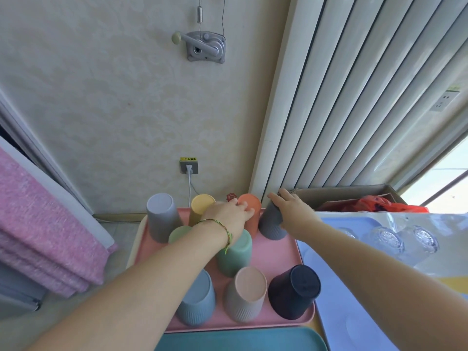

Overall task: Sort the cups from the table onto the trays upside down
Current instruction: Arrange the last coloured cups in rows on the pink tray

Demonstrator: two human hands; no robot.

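left hand [229,214] fingers curled on inverted orange cup [250,211]; right hand [293,211] clasps ribbed grey cup [272,224], pink tray [276,252].

Bright daylight from the window [440,183] (overexposed), with fisheye-bent edges.

yellow label [189,159] above wall socket [189,168], "小心触电"

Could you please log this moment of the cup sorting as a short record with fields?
tray in use: pink plastic tray
cups on it: nine in view, all upside down
left hand: resting on orange plastic cup
right hand: gripping dark grey ribbed cup, far right corner
nearest cups: beige cup, black cup
other trays: teal tray, light blue tray
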